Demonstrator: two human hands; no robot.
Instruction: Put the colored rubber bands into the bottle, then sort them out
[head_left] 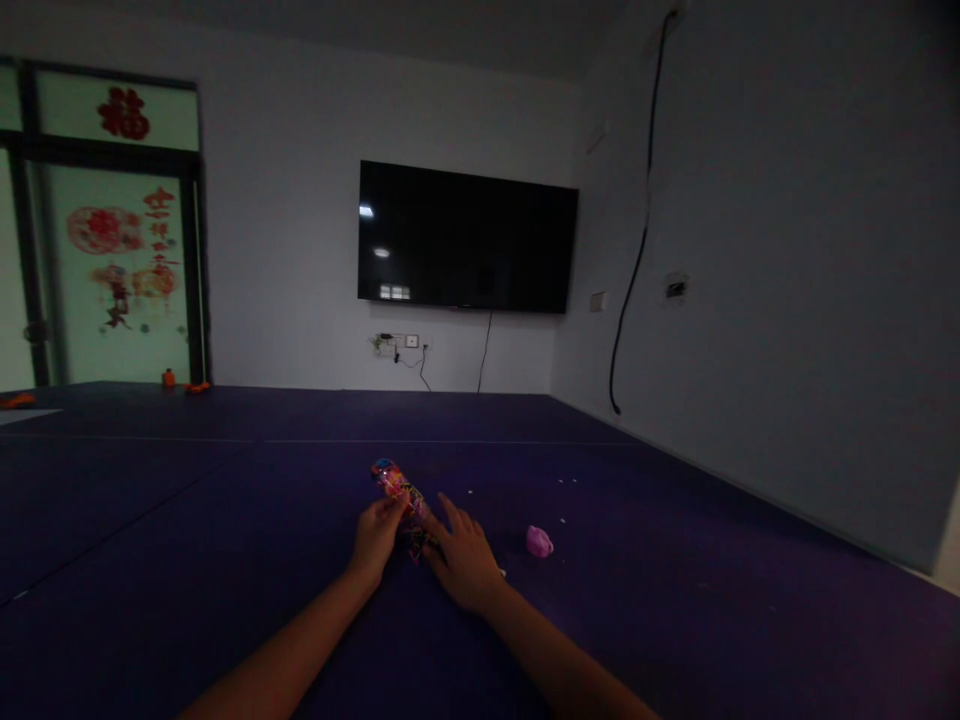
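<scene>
A long, shiny packet (pixel 390 478) in bright mixed colours lies slantwise over the purple surface, its far end pointing up and left. My left hand (pixel 375 538) pinches its middle between thumb and fingers. Beside its near end is my right hand (pixel 471 565), fingers spread and stretched out, with the thumb and index finger at the crumpled lower part of the packet. Fingers partly cover that lower part, and whether the right hand presses on it cannot be made out. To the right of my right hand sits a small pink rounded object (pixel 538 541) with a loop on its side.
Small white bits lie scattered on the purple surface (pixel 675 600). Orange objects (pixel 169 378) stand far left near a glass door (pixel 112 270) with red decorations. A television (pixel 465 240) hangs on the far wall; a black cable (pixel 634 270) dangles along the right wall.
</scene>
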